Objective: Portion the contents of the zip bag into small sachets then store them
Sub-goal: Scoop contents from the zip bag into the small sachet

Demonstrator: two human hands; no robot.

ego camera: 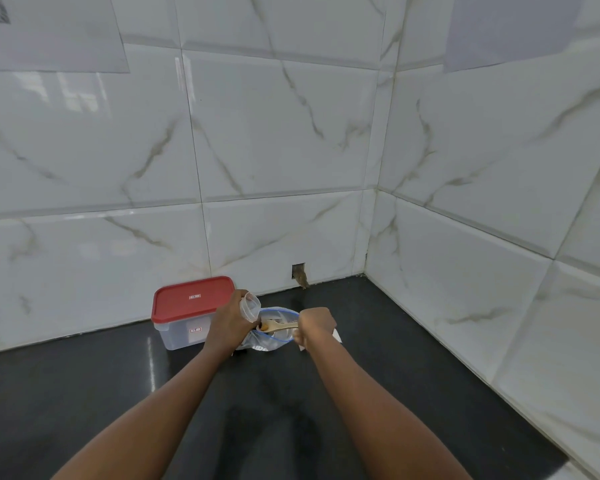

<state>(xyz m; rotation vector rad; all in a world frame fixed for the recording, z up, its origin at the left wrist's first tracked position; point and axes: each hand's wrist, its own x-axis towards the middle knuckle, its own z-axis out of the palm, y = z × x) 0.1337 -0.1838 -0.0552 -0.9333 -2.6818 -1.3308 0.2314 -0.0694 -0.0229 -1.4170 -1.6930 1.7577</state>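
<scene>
Clear blue-rimmed zip bag (269,342), laid open on black countertop (118,375). Pale wooden spoon (279,326) gripped by right hand (314,325), loaded bowl pointed left toward small clear sachet (250,306) pinched in left hand (227,322).

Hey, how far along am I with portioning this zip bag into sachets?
Early, it seems. Done: the zip bag is open. In hand: your right hand holds a wooden spoon with a scoop at its mouth, and your left hand holds a small clear sachet. Left: filling, sealing and storing; no filled sachets show, and the red-lidded container is closed.
</scene>
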